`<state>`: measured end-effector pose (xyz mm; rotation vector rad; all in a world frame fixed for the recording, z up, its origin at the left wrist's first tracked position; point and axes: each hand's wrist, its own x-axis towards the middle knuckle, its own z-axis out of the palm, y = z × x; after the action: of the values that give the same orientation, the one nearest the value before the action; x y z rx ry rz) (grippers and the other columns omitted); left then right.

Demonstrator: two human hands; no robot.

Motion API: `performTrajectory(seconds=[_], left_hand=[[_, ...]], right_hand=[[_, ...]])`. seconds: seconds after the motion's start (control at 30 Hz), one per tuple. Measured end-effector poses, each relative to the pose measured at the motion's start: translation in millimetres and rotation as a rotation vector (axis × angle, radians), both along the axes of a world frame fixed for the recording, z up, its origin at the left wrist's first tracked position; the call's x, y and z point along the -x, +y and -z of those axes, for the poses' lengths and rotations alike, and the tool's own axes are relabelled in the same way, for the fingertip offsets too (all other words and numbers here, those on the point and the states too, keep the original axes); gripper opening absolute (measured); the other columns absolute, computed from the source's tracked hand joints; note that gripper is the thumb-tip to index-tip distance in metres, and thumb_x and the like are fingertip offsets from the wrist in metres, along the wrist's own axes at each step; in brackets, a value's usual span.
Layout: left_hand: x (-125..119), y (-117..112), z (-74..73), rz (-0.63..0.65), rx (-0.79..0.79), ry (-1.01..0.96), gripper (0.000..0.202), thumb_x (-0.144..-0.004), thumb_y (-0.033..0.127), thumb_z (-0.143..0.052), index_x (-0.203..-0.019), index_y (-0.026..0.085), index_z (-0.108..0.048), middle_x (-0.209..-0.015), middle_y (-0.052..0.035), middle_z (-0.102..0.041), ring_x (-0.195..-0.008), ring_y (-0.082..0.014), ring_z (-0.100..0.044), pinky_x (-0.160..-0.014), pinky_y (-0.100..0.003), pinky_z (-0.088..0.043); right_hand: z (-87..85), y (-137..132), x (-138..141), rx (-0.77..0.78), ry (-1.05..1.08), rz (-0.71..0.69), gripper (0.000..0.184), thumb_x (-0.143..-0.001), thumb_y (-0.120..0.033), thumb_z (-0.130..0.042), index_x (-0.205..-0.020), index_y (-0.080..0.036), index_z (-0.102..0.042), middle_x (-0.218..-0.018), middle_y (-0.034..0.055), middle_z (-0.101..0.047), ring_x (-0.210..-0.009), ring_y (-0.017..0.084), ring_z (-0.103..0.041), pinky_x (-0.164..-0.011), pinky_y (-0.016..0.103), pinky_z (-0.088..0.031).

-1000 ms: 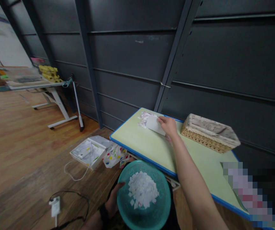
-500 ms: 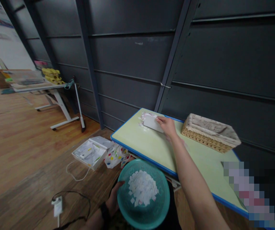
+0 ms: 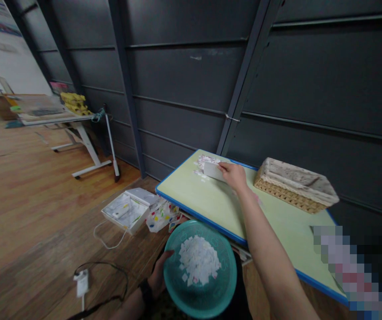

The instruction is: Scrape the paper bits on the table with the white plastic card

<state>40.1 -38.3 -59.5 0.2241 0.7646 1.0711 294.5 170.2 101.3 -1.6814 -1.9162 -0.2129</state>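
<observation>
My right hand (image 3: 233, 174) reaches across the green table (image 3: 211, 202) and pinches a white card (image 3: 213, 170). The card stands on edge against a small heap of paper scraps (image 3: 204, 161) near the table's far corner. My left hand (image 3: 160, 274) grips the rim of a teal bowl (image 3: 200, 268) held below the table's blue front edge. The bowl holds a pile of white paper bits (image 3: 198, 259).
A woven basket (image 3: 294, 186) stands on the table to the right of my right hand, against the dark panelled wall. On the wooden floor lie an open white box (image 3: 126, 211), a spotted bag (image 3: 160, 215) and a charger with cable (image 3: 82, 282). A second table (image 3: 54, 116) stands far left.
My right hand has pushed the white card a little farther toward the scraps at the far corner. The bowl stays under the table edge.
</observation>
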Motion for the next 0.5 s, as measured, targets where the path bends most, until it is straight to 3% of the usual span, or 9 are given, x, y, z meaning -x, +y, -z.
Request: performTrajectory(seconds=[0.1, 0.3, 0.5], left_hand=[[0.4, 0.3, 3.1, 0.001, -0.014, 0.005, 0.03, -0.085, 0.031, -0.055, -0.112, 0.02, -0.059, -0.12, -0.0087, -0.06, -0.101, -0.0227, -0.059, -0.082, -0.042, -0.052], [1.8, 0.8, 6.7, 0.022, -0.037, 0.009, 0.029, -0.085, 0.031, -0.054, -0.112, 0.021, -0.059, -0.12, -0.008, -0.06, -0.101, -0.0223, -0.059, -0.083, -0.042, -0.052], [3.4, 2.0, 11.9, 0.048, -0.049, 0.002, 0.031, -0.085, 0.032, -0.055, -0.113, 0.02, -0.058, -0.12, -0.0084, -0.06, -0.101, -0.0227, -0.059, -0.083, -0.043, -0.051]], right_hand=[[-1.5, -1.4, 2.2, -0.034, -0.011, 0.037, 0.031, -0.089, -0.036, -0.046, -0.108, -0.026, -0.069, -0.107, 0.0056, -0.069, -0.095, 0.023, -0.065, -0.082, 0.032, -0.046], [3.4, -2.0, 16.4, -0.006, -0.013, -0.058, 0.03, -0.089, -0.036, -0.046, -0.108, -0.027, -0.069, -0.108, 0.0039, -0.069, -0.098, 0.02, -0.064, -0.084, 0.029, -0.045], [-6.5, -7.2, 9.3, -0.019, -0.071, 0.05, 0.032, -0.089, -0.035, -0.045, -0.108, -0.026, -0.069, -0.104, 0.0064, -0.07, -0.094, 0.023, -0.065, -0.08, 0.032, -0.046]])
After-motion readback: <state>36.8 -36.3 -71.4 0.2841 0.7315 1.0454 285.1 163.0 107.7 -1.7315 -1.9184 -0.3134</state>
